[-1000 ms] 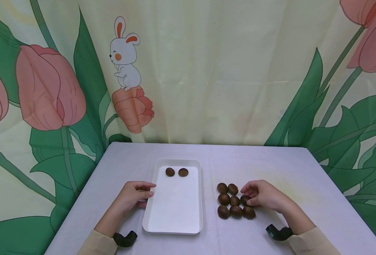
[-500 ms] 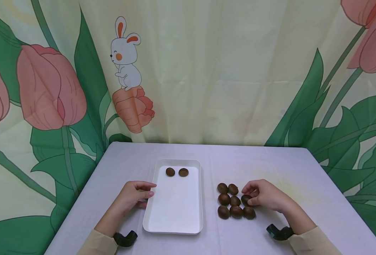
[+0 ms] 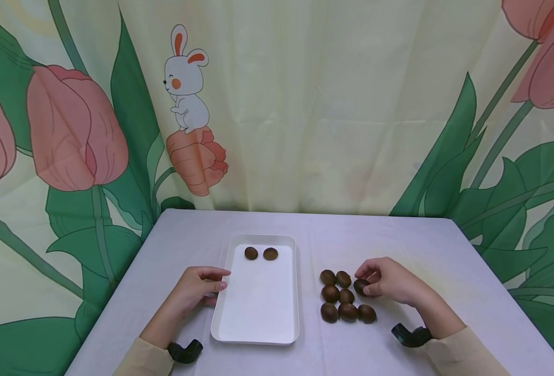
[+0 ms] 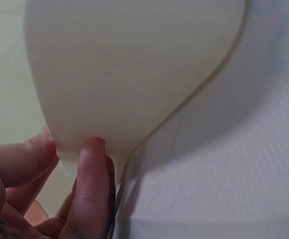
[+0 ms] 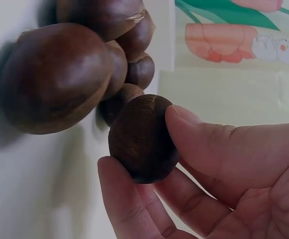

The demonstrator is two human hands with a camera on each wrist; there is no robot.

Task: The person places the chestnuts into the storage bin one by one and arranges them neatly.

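My right hand [image 3: 391,281] pinches a dark brown chestnut [image 5: 142,139] between thumb and fingertips, at the right side of a group of chestnuts on the table. In the right wrist view a larger chestnut [image 5: 57,77] lies close by, with others behind it. My left hand [image 3: 197,290] holds the left edge of a shallow white tray [image 3: 255,339], thumb at the rim and fingers against its outer side [image 4: 134,74]. Two chestnuts lie side by side near the tray's far end, one at left [image 3: 250,253], the other at right [image 3: 270,254].
Several chestnuts [image 3: 330,293] sit in rough rows on the white tablecloth [image 3: 436,250], right of the tray. Behind the table hangs a curtain [image 3: 305,104] printed with tulips and a rabbit. Each wrist wears a black camera mount [image 3: 410,336].
Over the last half second my right hand has shifted slightly away from me, bringing the pinched chestnut out of its place in the middle row. The left hand and tray stay put.
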